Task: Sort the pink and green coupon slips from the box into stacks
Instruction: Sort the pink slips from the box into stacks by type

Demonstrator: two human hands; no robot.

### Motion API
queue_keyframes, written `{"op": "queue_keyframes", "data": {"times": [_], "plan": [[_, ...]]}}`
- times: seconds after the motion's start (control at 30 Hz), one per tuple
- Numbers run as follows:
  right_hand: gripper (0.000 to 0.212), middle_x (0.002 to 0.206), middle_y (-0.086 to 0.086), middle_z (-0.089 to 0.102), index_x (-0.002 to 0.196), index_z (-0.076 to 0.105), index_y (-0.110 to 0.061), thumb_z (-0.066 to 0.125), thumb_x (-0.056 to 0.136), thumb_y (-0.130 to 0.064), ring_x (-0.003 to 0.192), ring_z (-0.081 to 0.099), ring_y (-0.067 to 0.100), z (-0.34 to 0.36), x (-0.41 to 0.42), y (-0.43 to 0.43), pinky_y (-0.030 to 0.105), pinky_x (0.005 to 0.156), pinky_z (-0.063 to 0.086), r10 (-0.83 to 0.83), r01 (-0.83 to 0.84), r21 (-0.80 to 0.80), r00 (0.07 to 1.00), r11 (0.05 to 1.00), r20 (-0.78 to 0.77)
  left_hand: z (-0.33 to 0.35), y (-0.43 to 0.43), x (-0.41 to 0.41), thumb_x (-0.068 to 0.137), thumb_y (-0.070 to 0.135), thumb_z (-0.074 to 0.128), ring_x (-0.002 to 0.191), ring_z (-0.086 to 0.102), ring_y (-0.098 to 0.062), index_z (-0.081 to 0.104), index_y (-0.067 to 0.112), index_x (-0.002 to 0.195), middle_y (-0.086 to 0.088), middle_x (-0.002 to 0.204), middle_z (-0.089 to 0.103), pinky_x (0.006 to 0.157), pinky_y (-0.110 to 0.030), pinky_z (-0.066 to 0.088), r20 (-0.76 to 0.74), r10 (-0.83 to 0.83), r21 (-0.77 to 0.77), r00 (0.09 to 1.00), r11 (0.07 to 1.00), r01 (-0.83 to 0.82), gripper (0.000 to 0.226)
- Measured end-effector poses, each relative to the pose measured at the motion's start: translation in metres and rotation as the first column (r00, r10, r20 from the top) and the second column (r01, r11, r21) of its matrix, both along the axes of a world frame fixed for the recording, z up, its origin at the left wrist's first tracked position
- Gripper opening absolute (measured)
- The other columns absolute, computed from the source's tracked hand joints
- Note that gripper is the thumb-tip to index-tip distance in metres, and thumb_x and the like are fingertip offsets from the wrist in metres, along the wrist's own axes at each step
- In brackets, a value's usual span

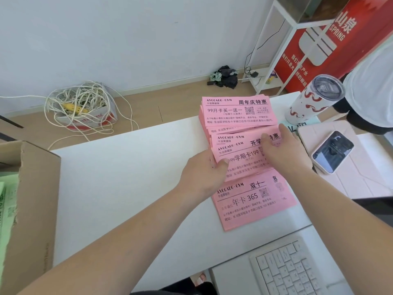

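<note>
Tabletop (127,167): white; we see all the pink slips on its right half.
Box (32,199): brown cardboard, at the left edge, flap up.
Green slips (6,209): inside the box, only partly in view.
Keyboard (287,269): white, at the near right corner.
Near pink stack (253,201): flat on the tabletop, nearest us, untouched.
Far pink stack (238,111): at the back edge of the tabletop, its slips slightly fanned.
Middle pink stack (244,158): between the other two, overlapping both, held by both hands; we cannot tell whether it is lifted.
Left hand (204,173): fingers (213,165) closed on the middle pink stack's left edge, thumb on top.
Right hand (282,152): thumb pressed on the top slip, fingers curled over the stack's far right edge.
Cup (312,99): white with red swirls, lidded, just right of the far pink stack.
Phone (332,152): face up on a pale pink case, right of the hands.
</note>
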State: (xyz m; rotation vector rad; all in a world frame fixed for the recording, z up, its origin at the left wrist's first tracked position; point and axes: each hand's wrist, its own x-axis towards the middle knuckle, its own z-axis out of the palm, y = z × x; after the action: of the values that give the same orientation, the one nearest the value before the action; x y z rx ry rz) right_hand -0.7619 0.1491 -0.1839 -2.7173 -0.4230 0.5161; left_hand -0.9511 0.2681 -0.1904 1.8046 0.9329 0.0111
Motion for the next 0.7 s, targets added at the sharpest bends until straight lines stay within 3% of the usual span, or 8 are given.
{"op": "queue_keyframes", "data": {"times": [0.07, 0.1, 0.2, 0.3, 0.37, 0.53, 0.6, 0.7], "plan": [[0.087, 0.165, 0.005, 0.024, 0.161, 0.016, -0.034, 0.049, 0.09, -0.072, 0.147, 0.033, 0.033, 0.005, -0.001, -0.001, 0.054, 0.109, 0.04, 0.035, -0.035, -0.026, 0.999, 0.999, -0.003, 0.006, 0.006, -0.003, 0.098, 0.045, 0.057, 0.099, 0.065, -0.02, 0.052, 0.023, 0.099, 0.01, 0.107, 0.06, 0.083, -0.036, 0.052, -0.025, 0.018, 0.057, 1.0, 0.998, -0.017, 0.022], [0.099, 0.168, 0.006, 0.015, 0.161, 0.012, -0.037, 0.056, 0.083, -0.079, 0.152, 0.024, 0.033, 0.009, -0.003, -0.003, 0.055, 0.114, 0.035, 0.072, -0.073, -0.038, 0.997, 0.997, -0.02, 0.009, 0.008, -0.004, 0.096, 0.045, 0.061, 0.104, 0.064, -0.019, 0.052, 0.023, 0.112, 0.012, 0.112, 0.057, 0.088, -0.037, 0.053, -0.02, 0.003, 0.066, 1.0, 0.998, -0.002, 0.028], [0.139, 0.169, -0.003, -0.018, 0.158, -0.002, -0.05, 0.081, 0.051, -0.083, 0.157, -0.013, 0.026, 0.021, -0.012, -0.004, 0.058, 0.124, 0.011, 0.247, -0.261, -0.101, 0.961, 0.96, -0.127, 0.016, 0.006, -0.01, 0.086, 0.042, 0.077, 0.107, 0.053, -0.008, 0.034, 0.031, 0.15, 0.02, 0.119, 0.051, 0.087, -0.028, 0.045, 0.003, -0.178, 0.081, 0.984, 0.981, 0.177, 0.078], [0.145, 0.166, -0.008, -0.03, 0.155, -0.008, -0.057, 0.09, 0.05, -0.07, 0.153, -0.027, 0.024, 0.024, -0.02, 0.0, 0.059, 0.123, 0.002, 0.477, -0.495, -0.275, 0.869, 0.824, -0.135, 0.003, 0.001, -0.009, 0.075, 0.049, 0.083, 0.127, 0.051, -0.015, 0.012, 0.029, 0.161, 0.007, 0.144, 0.046, 0.099, -0.035, 0.049, -0.099, -0.351, 0.224, 0.931, 0.904, 0.365, 0.113], [0.133, 0.169, -0.009, -0.021, 0.157, 0.001, -0.055, 0.089, 0.057, -0.068, 0.155, -0.021, 0.021, 0.022, -0.023, 0.004, 0.057, 0.124, 0.009, 0.537, -0.538, -0.302, 0.838, 0.787, -0.093, -0.005, 0.0, -0.004, 0.077, 0.05, 0.079, 0.127, 0.052, -0.02, 0.012, 0.027, 0.161, 0.005, 0.145, 0.043, 0.096, -0.041, 0.053, -0.131, -0.344, 0.309, 0.93, 0.877, 0.368, 0.11], [0.097, 0.168, -0.013, 0.017, 0.15, 0.037, -0.053, 0.086, 0.066, -0.062, 0.155, 0.007, 0.011, 0.02, -0.02, 0.014, 0.052, 0.123, 0.026, 0.547, -0.551, -0.184, 0.834, 0.814, -0.074, -0.007, 0.002, 0.002, 0.093, 0.033, 0.06, 0.105, 0.063, -0.031, 0.037, 0.018, 0.144, -0.001, 0.129, 0.058, 0.078, -0.043, 0.054, -0.178, -0.327, 0.495, 0.928, 0.786, 0.372, 0.058], [0.094, 0.168, -0.014, 0.016, 0.148, 0.04, -0.055, 0.087, 0.067, -0.061, 0.155, 0.008, 0.011, 0.02, -0.019, 0.014, 0.053, 0.123, 0.025, 0.537, -0.543, -0.177, 0.839, 0.821, -0.084, -0.007, 0.001, 0.001, 0.095, 0.032, 0.059, 0.098, 0.063, -0.03, 0.044, 0.018, 0.131, -0.001, 0.116, 0.063, 0.072, -0.041, 0.052, -0.159, -0.325, 0.502, 0.932, 0.787, 0.36, 0.042], [0.103, 0.17, -0.011, 0.007, 0.15, 0.032, -0.058, 0.089, 0.064, -0.06, 0.157, 0.0, 0.015, 0.02, -0.022, 0.009, 0.053, 0.126, 0.016, 0.563, -0.567, -0.202, 0.822, 0.799, -0.084, -0.012, 0.001, 0.002, 0.089, 0.044, 0.065, 0.095, 0.063, -0.026, 0.045, 0.02, 0.125, 0.002, 0.111, 0.064, 0.071, -0.04, 0.052, -0.097, -0.293, 0.472, 0.951, 0.828, 0.303, 0.048]]}}
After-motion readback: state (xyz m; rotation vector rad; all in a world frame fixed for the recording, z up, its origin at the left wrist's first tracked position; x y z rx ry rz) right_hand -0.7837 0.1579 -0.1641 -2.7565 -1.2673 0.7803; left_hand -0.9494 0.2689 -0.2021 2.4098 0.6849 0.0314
